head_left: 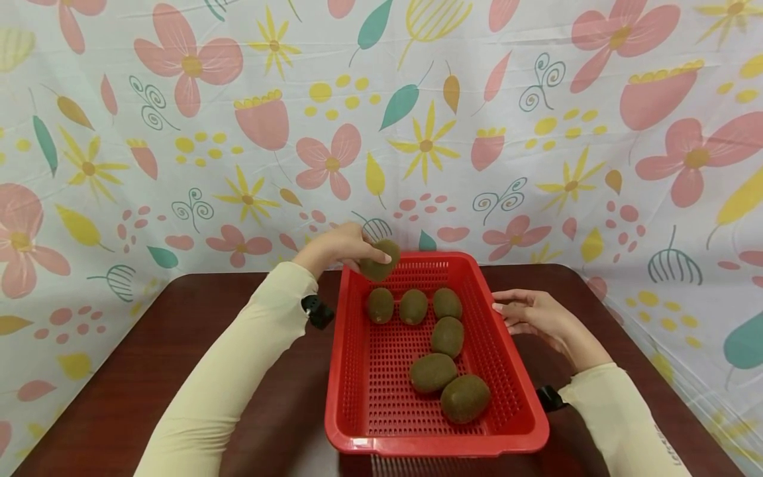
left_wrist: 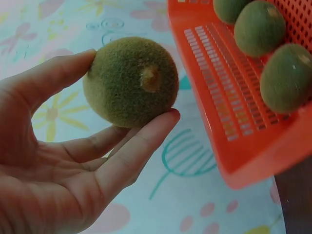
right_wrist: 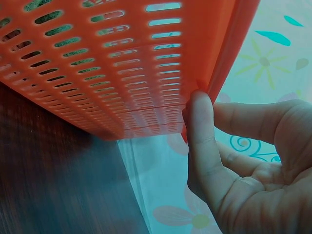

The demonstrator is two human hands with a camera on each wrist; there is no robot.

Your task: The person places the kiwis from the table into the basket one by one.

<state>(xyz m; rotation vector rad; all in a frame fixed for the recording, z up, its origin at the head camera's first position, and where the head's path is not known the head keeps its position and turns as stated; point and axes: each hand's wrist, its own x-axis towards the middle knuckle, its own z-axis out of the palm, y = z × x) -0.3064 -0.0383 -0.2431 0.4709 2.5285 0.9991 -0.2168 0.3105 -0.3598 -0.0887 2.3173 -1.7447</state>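
My left hand pinches a brown fuzzy kiwi between thumb and fingertips, at the far left corner of a red plastic basket. In the left wrist view the held kiwi shows its stub end, and the basket's rim is to its right. Inside the basket lie several more kiwis: three in a row at the far end, others down the right side to a near kiwi. My right hand holds the basket's right rim with its thumb and fingertips, a finger up against the rim's underside.
The basket stands on a dark brown wooden table, its near rim towards me. Close behind the table hangs a white cloth with a floral print, which also runs along both sides. The basket's walls are slotted and its floor perforated.
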